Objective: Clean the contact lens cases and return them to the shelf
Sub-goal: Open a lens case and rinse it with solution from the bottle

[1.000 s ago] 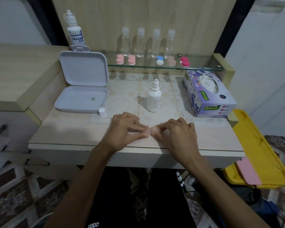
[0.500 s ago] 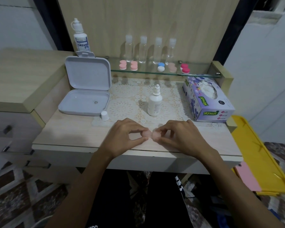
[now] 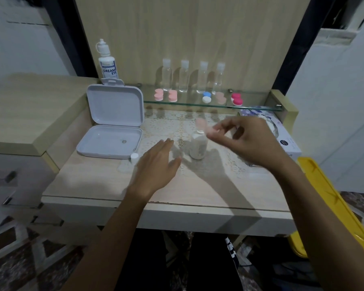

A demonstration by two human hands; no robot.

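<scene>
Fingers, right (image 3: 215,131): curled, thumb and forefinger pinching a pale pink contact lens case (image 3: 202,125); grip on one end only, rest of case sticking out leftward, blurred.
Right hand (image 3: 248,141): raised above the desk, between the front edge and the glass shelf (image 3: 259,108).
Left hand (image 3: 158,164): flat, fingers straight and together, holding nothing; low over the desk top (image 3: 88,177), contact unclear.
Held case: in the air, directly above the small white dropper bottle (image 3: 198,147), just short of the shelf edge.
Shelf stock: five cases laid out in a row, two pink (image 3: 158,95), one blue-and-white (image 3: 206,97), one pale peach (image 3: 220,98), one magenta (image 3: 236,99); four clear bottles (image 3: 192,77) behind.
Step, judged: cleaned case on its way back to the shelf; likely gap for it between the second pink and the blue-and-white.
Risk 1: dropper bottle stands uncapped, its cap (image 3: 134,158) lying apart near the open white box (image 3: 109,141); low wrist or sleeve-height pass could tip it and spill.
Risk 2: light end-pinch on a small smooth case; slip mid-reach would drop it onto the lace mat (image 3: 166,127) or off the desk.
Risk 3: shelf is clear glass, edge hard to read; misjudged height could knock the case against the rim or nudge neighbouring cases.
Risk 4: tissue box (image 3: 286,139) crowded under the right forearm, little room on that side.
</scene>
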